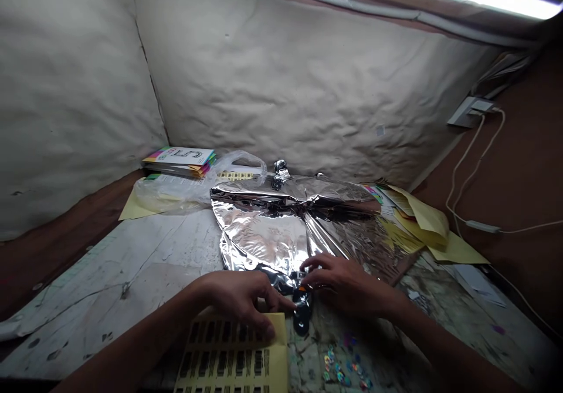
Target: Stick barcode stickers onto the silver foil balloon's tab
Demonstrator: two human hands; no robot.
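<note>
A shiny silver foil balloon (272,231), flat and creased, lies across the middle of the table with its narrow dark neck (302,317) pointing towards me. My left hand (241,299) rests over a yellow sheet of barcode labels (240,361); its index finger stretches to the neck's left edge, and its thumb lies apart on the sheet. From the right, my right hand (336,281) reaches over the lower foil, fingers bent but apart, touching it beside a small orange mark. Its thumb is hidden.
Small shiny round stickers (341,369) are scattered near the front edge. Stacked colourful printed cards (180,157) and a clear plastic bag (176,193) sit back left. Yellow papers (422,220) lie right, below a wall socket (472,111) with white cables.
</note>
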